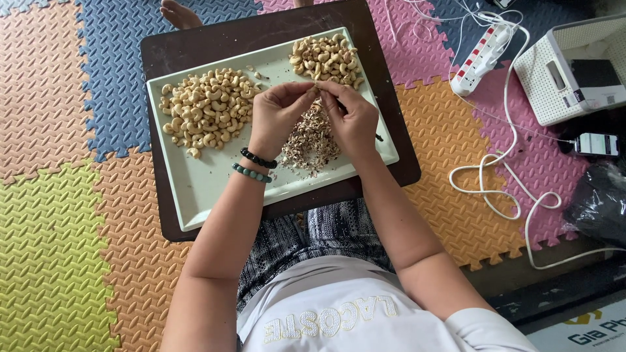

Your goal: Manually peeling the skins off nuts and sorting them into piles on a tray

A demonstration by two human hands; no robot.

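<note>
Head view: left hand [277,114] and right hand [352,117] meeting over tray [195,182] middle, each grip pinching 1 cashew [315,89] above husk pile [312,140]. Probably light, brittle, best held at both ends. 2 nut heaps [205,107] by far edge.

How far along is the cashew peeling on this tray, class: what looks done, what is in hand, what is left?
Judging by the piles, roughly midway. Done: a heap of peeled skins lies on the pale tray. In hand: the left hand and right hand pinch one cashew together. Two cashew piles remain, a larger left pile and smaller far pile; which is finished is unclear.
</note>
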